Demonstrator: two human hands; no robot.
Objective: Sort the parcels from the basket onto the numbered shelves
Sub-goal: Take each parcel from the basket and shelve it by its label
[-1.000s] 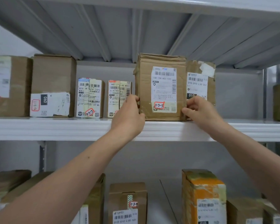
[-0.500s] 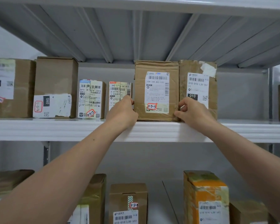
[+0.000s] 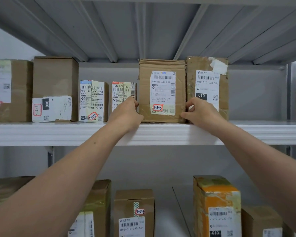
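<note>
Head view: shows creased brown cardboard parcel (image 3: 161, 93) upright on white metal shelf (image 3: 58, 132), clamped low on both sides by left hand (image 3: 125, 114) and right hand (image 3: 202, 112). Probably light, stiff but crushable; grip at lower side edges, sparing the dented top.

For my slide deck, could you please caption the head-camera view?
The left hand and right hand hold the 3-3-5 parcel upright on the white shelf.

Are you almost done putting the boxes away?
The 3-3-2 parcel and 3-3-3 parcel stand on the upper shelf. The left hand and right hand grip the 3-3-5 parcel, set there too. Letting go is left; the basket is out of view.
</note>
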